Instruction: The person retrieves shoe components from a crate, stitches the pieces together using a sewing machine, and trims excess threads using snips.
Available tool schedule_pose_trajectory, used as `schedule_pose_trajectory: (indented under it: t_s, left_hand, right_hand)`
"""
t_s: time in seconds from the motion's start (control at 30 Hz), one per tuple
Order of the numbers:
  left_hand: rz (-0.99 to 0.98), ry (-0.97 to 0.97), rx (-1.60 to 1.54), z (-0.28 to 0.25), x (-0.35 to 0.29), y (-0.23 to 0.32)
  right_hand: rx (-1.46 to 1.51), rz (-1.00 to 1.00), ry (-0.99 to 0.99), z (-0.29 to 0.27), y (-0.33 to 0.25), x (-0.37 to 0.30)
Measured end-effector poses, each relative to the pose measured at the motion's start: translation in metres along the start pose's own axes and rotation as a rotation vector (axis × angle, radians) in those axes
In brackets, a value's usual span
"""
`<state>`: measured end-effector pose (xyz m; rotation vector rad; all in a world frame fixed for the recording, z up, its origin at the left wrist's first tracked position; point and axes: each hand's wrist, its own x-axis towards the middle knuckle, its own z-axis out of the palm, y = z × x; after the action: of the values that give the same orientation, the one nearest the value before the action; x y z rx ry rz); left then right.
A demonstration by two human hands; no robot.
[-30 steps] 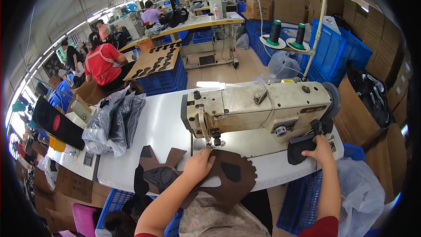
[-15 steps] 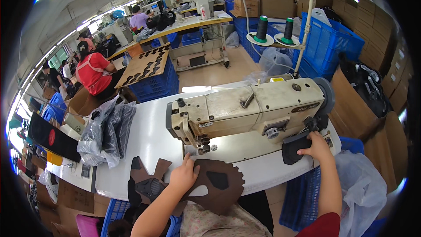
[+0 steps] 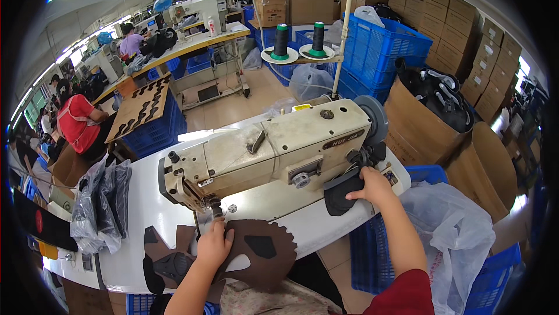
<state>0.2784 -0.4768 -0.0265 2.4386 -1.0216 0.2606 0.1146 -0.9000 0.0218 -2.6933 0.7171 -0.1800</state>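
Observation:
My left hand [image 3: 214,244] rests on a dark brown cut piece [image 3: 265,262] with a scalloped edge. Its fingers are stretched toward the needle end of the sewing machine [image 3: 273,152], thumb apart. A black patch [image 3: 259,246] lies on the brown piece. Left of my wrist, a brown part with a ribbed dark inset [image 3: 173,265] lies at the table edge; my forearm hides whether both join. At the machine's right end, my right hand [image 3: 375,190] grips a dark flat piece [image 3: 342,194], thumb on its face. Its other fingers are partly hidden.
Plastic-wrapped dark pieces [image 3: 103,201] lie on the white table [image 3: 140,181] at left. Two black thread cones [image 3: 280,42] stand behind the machine. Blue crates [image 3: 384,47] and an open carton [image 3: 407,123] are at right. A person in red [image 3: 80,123] sits at far left.
The whole view has shifted, so the machine and table appear farther left. My hands stay at nearly the same places on the work, the right one still on the dark flat piece.

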Motion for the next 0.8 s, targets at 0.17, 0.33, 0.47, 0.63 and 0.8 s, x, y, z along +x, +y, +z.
schedule_pose_trajectory:
  t_s: [0.17, 0.33, 0.47, 0.63, 0.8]
  left_hand:
    - [-0.013, -0.004, 0.007, 0.001, 0.000, 0.003]
    - [-0.032, -0.017, -0.005, 0.004, 0.000, 0.002]
    - [-0.020, -0.014, -0.019, 0.005, 0.001, 0.001]
    - [-0.008, 0.002, -0.028, 0.005, 0.002, 0.002]
    - [-0.018, 0.002, -0.020, 0.007, 0.000, 0.001]
  right_hand:
    - [-0.050, 0.029, -0.002, -0.003, -0.005, 0.000]
    - [-0.025, 0.042, 0.015, -0.001, -0.004, -0.001]
    - [-0.038, 0.082, 0.075, 0.001, -0.008, -0.005]
    - [-0.046, 0.101, 0.055, 0.007, -0.004, -0.005]
    - [-0.064, 0.067, 0.105, 0.013, 0.001, -0.009]
